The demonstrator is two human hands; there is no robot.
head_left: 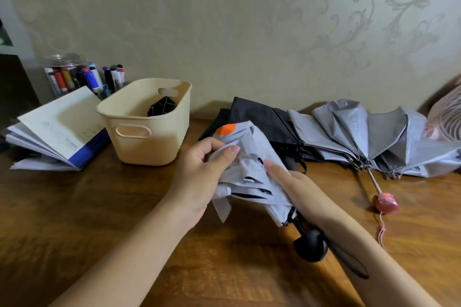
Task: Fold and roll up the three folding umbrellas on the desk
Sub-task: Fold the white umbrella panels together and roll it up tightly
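— Three umbrellas, is that right?

— Three. The light grey umbrella (249, 179) with the orange patch is in both hands, up off the worktop (74, 219) near the front. The black umbrella (259, 117) lies behind it by the wall, and the silver-grey umbrella (361, 132) sprawls half open to the right of that, their cloths touching.

— What are the hands doing?

— The left hand (199, 172) has its fingers curled, and the thumb pinches a fold of the grey canopy near the top. The right hand (296, 189) holds the bundle from the other side: one finger lies straight along the cloth, and the rest go underneath, where I can't see them.

— And the handles?

— Two show. One black handle (310, 244) with a dark strap sticks out below the right wrist. One pink handle (385, 203) with a pink cord rests on the wood, on the silver-grey one's shaft.

— Anything else?

— One cream plastic basket (147, 142) to the left, with one dark patterned cloth (162, 107) inside. One fanned pile of booklets (57, 132) just beside it. One clear jar of markers (67, 77) at the back with more markers next to it, too crowded to count. One pink fan (446, 117) at the right edge.
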